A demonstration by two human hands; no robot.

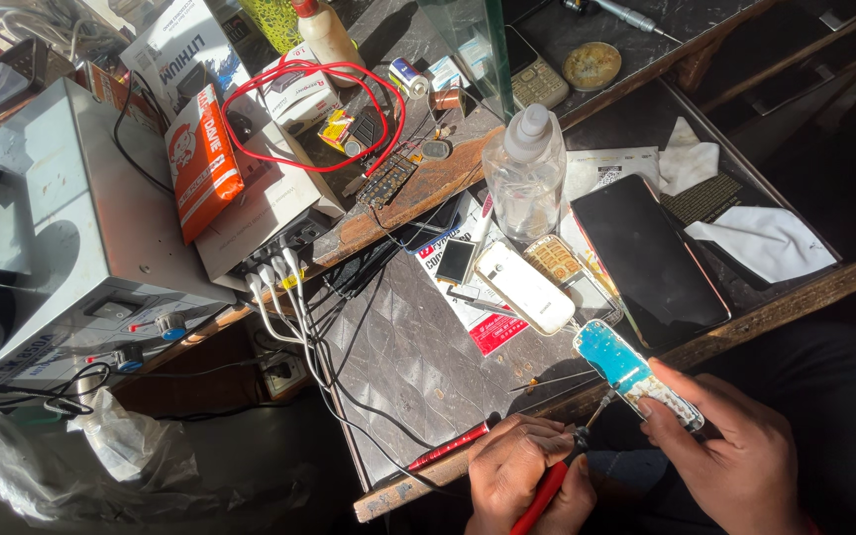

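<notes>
Head camera looks down on a cluttered repair bench. At five o'clock the right hand (740,461) pinches an opened small phone (636,374), its blue circuit board bared, holding it over the bench's wooden edge (785,302). At six o'clock the left hand (527,476) is closed around a red-handled tool (547,490), whose tip meets the phone's lower end. The white back cover (525,287) and a keypad piece (554,260) already lie apart at the centre, beside a large dark phone (649,260) and a clear plastic bottle (525,173). By my judgement the phone is opened up and work on the board is under way; reassembly remains.
</notes>
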